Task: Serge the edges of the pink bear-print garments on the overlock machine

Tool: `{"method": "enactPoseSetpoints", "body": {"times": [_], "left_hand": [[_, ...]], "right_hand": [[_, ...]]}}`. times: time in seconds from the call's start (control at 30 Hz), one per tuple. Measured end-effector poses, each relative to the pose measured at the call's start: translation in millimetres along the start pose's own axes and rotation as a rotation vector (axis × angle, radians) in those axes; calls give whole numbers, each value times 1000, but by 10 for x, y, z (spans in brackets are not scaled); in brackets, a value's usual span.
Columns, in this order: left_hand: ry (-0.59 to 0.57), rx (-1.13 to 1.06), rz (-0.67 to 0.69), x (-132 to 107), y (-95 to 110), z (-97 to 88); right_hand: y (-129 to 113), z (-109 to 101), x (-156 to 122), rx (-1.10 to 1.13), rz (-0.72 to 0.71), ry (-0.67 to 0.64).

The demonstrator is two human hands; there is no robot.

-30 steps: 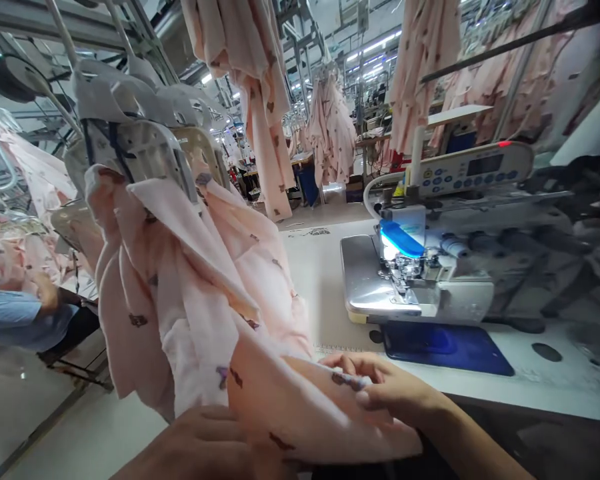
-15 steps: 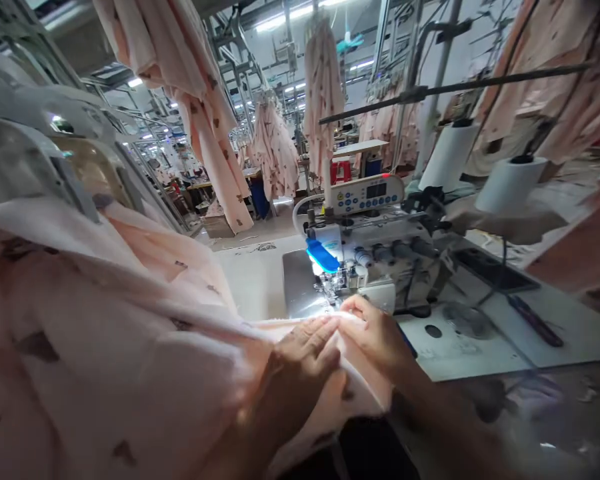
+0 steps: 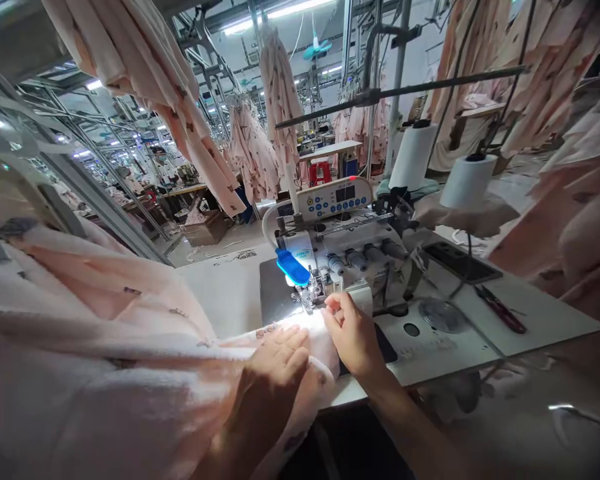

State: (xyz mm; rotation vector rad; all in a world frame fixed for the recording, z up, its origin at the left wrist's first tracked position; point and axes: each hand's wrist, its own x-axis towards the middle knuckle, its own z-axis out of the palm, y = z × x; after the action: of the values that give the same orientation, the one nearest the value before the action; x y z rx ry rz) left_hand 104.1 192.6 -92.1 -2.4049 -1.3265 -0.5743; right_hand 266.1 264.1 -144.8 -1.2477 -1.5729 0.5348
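Pale pink plush fabric with small brown motifs hangs at the left and runs across to the overlock sewing machine. My left hand lies flat on the fabric just in front of the presser foot, fingers stretched out. Close to the foot's right side, my right hand has its thumb and forefinger pinched together at the fabric's right edge. What sits between those fingertips is too small to make out. A blue guard stands above the lit needle area.
Red-handled thread snips and a dark phone-like slab lie on the white machine table. Two white thread cones stand behind the machine. Pink garments hang from overhead rails, and a metal bar crosses above.
The view has shifted, so the machine appears further left. My hands have moved apart: the right has come off the fabric's top to its edge, while the left still rests flat on it.
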Motion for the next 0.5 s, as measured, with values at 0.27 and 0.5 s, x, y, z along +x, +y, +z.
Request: {"method": "enactPoseSetpoints", "body": {"times": [0.27,0.5], "left_hand": [[-133,-125,-185,159,-127,82],[-42,159,-34,181,98,-243]], "right_hand": [[-92,-44,31,9,-88,37],[-186,-147,-649,695,172,-436]]}}
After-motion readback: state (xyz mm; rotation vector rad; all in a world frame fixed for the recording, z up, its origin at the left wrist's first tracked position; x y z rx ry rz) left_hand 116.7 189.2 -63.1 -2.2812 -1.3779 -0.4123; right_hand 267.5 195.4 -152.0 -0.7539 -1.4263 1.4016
